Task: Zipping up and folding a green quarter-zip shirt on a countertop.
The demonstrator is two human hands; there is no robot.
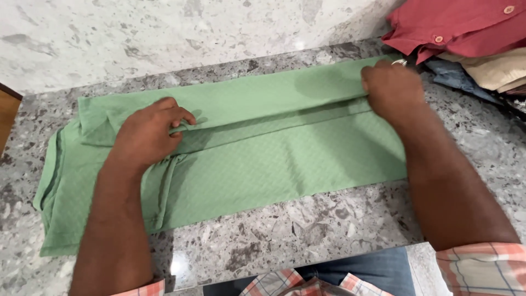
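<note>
A light green shirt [274,159] lies spread lengthwise on the grey speckled stone counter [285,230], its far side folded over toward the middle. My left hand [148,134] pinches the edge of that folded flap near the collar end on the left. At the shirt's right end, my right hand [392,87] grips the same folded edge, knuckles up. The fold runs as a straight ridge between the two hands.
A pile of clothes sits at the back right corner: a red buttoned shirt [460,27] on top, beige cloth [493,71] and blue cloth [452,77] beneath. A pale marbled wall [164,38] backs the counter. The counter's front edge is close to my body.
</note>
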